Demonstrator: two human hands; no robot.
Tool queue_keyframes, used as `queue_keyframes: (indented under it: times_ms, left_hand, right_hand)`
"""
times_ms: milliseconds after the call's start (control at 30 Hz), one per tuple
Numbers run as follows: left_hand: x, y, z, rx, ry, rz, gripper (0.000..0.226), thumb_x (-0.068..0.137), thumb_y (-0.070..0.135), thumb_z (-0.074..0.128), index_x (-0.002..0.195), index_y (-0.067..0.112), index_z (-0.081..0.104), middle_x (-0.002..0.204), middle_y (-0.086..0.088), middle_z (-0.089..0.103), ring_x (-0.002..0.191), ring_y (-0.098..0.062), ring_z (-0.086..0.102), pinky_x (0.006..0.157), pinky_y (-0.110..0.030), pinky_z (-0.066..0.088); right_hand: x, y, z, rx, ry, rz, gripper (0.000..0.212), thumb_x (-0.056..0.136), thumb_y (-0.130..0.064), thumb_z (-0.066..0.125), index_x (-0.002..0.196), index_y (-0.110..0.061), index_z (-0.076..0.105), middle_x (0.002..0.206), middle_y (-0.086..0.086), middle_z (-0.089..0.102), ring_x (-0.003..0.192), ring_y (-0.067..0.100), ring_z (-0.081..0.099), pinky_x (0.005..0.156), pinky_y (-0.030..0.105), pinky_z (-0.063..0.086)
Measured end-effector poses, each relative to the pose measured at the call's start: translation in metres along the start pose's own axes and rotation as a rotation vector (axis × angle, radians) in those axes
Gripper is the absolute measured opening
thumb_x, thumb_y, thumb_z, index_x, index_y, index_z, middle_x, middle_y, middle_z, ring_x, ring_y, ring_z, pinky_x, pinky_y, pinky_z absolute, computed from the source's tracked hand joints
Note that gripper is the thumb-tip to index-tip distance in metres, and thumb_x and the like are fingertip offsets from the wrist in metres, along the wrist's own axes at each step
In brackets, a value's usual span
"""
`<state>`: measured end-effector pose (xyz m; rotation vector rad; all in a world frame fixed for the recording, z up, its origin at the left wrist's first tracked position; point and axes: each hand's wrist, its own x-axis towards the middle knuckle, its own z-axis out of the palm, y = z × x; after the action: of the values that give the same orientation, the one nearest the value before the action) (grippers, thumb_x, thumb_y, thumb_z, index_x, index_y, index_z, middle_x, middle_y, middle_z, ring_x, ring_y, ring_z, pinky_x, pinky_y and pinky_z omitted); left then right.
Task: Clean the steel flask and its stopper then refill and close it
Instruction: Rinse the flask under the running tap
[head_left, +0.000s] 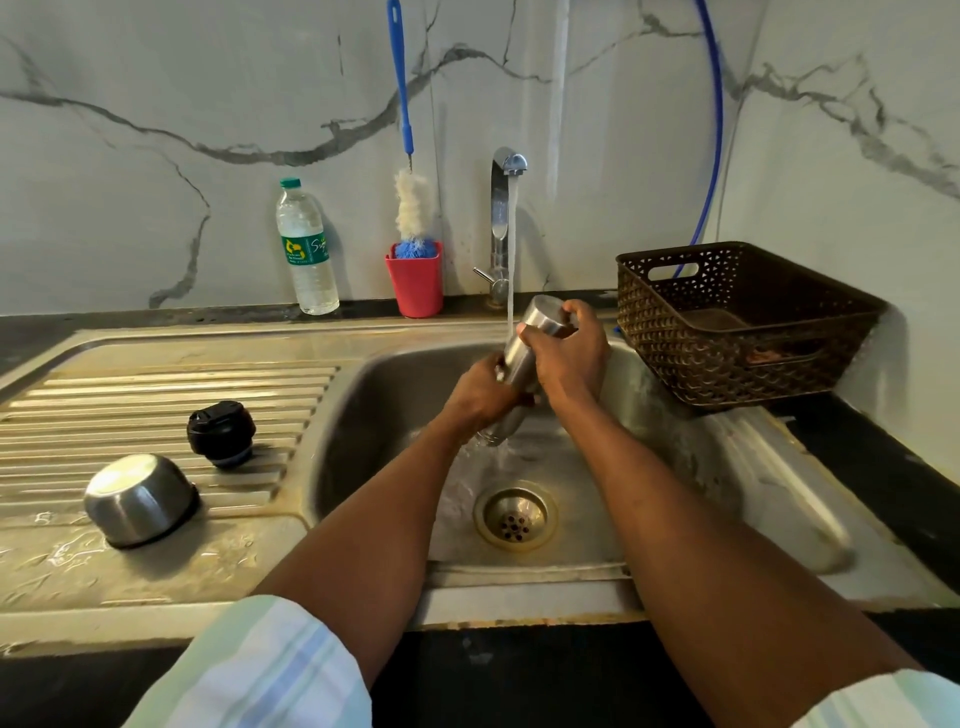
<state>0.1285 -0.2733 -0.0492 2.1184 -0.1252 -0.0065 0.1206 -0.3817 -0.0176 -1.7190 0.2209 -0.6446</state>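
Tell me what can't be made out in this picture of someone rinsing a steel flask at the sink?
- Steel flask, head view: its middle is covered by the left hand and right hand; its lower end blurs into the running water.
- Plastic bottle: label print too small to read.
- Brown basket: contents hidden behind its wall.
- Black stopper: underside faces the drainboard.

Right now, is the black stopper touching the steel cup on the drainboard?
Apart. The head view shows bare drainboard ridges between the black stopper and the upturned steel cup.
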Motion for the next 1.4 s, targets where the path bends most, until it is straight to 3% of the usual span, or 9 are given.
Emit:
queue_keyframes:
  times_ms: [100,233,367,533,633,800,933,1200,1400]
  left_hand:
    - [-0.001,-0.001,0.004,0.071,0.060,0.066,0.075,0.073,0.026,0.085,0.137,0.013,0.048,0.124,-0.007,0.063,0.110,-0.025,0.062,0.093,-0.039,0.053]
    - [-0.001,-0.003,0.003,0.101,0.107,0.071,0.070,0.074,0.028,0.084,0.133,0.012,0.050,0.122,-0.007,0.063,0.109,-0.026,0.062,0.094,-0.044,0.053]
    - [-0.002,-0.007,0.002,0.044,0.099,0.014,0.064,0.075,0.028,0.081,0.129,0.011,0.051,0.118,-0.009,0.063,0.103,-0.025,0.063,0.092,-0.045,0.055]
    - [-0.004,-0.003,0.001,-0.045,0.076,-0.004,0.064,0.077,0.034,0.074,0.131,0.011,0.048,0.117,-0.009,0.063,0.102,-0.025,0.064,0.090,-0.045,0.057]
    - [-0.002,-0.004,0.002,-0.068,0.074,-0.004,0.058,0.078,0.034,0.071,0.127,0.012,0.050,0.113,-0.009,0.064,0.098,-0.025,0.066,0.087,-0.045,0.058]
    - [0.001,-0.002,0.002,-0.168,0.098,-0.043,0.037,0.089,0.027,0.063,0.121,0.012,0.052,0.107,-0.011,0.067,0.090,-0.025,0.069,0.078,-0.045,0.061]
    - [0.002,-0.003,-0.001,-0.239,0.074,-0.070,0.031,0.093,0.024,0.059,0.121,0.013,0.054,0.105,-0.013,0.069,0.091,-0.028,0.070,0.078,-0.051,0.061]
    - [0.004,-0.004,-0.001,-0.259,0.069,-0.079,0.026,0.091,0.015,0.058,0.117,0.012,0.057,0.101,-0.013,0.070,0.090,-0.028,0.071,0.080,-0.048,0.061]
    - [0.007,-0.006,0.000,-0.238,0.090,-0.039,0.032,0.085,0.011,0.065,0.117,0.009,0.059,0.098,-0.008,0.071,0.087,-0.021,0.070,0.063,-0.027,0.053]
  right_hand:
    - [-0.003,-0.003,0.000,-0.055,-0.020,-0.042,0.063,0.071,-0.035,0.083,0.127,-0.022,0.058,0.125,0.001,0.060,0.110,0.017,0.058,0.092,0.039,0.053]
    - [-0.004,-0.002,0.003,-0.100,-0.075,-0.095,0.059,0.077,-0.032,0.080,0.130,-0.017,0.059,0.129,0.005,0.058,0.117,0.019,0.056,0.099,0.034,0.047]
    - [-0.006,-0.002,0.007,-0.127,-0.191,-0.068,0.069,0.088,-0.026,0.071,0.148,-0.018,0.038,0.147,0.006,0.046,0.135,0.022,0.044,0.112,0.038,0.038]
    - [-0.010,-0.003,0.007,-0.189,-0.268,-0.042,0.078,0.092,-0.019,0.065,0.156,-0.020,0.019,0.153,0.006,0.039,0.139,0.023,0.039,0.112,0.035,0.034]
    - [-0.010,-0.003,0.007,-0.200,-0.261,-0.018,0.075,0.092,-0.019,0.065,0.154,-0.019,0.024,0.148,0.007,0.046,0.135,0.024,0.044,0.108,0.034,0.038]
    - [-0.012,0.001,0.009,-0.231,-0.312,-0.025,0.048,0.089,-0.019,0.067,0.134,-0.017,0.052,0.129,0.006,0.062,0.118,0.024,0.059,0.094,0.033,0.046]
    - [-0.011,0.002,0.010,-0.250,-0.344,-0.002,0.043,0.090,-0.022,0.066,0.131,-0.016,0.055,0.126,0.006,0.063,0.113,0.024,0.061,0.087,0.030,0.045]
    - [-0.006,0.007,0.010,-0.213,-0.351,0.107,0.044,0.082,-0.032,0.072,0.119,-0.013,0.060,0.112,0.006,0.069,0.099,0.023,0.066,0.090,0.041,0.054]
    - [-0.004,0.007,0.009,-0.088,-0.350,0.159,0.049,0.077,-0.026,0.079,0.120,-0.015,0.059,0.111,0.005,0.068,0.097,0.021,0.066,0.088,0.042,0.057]
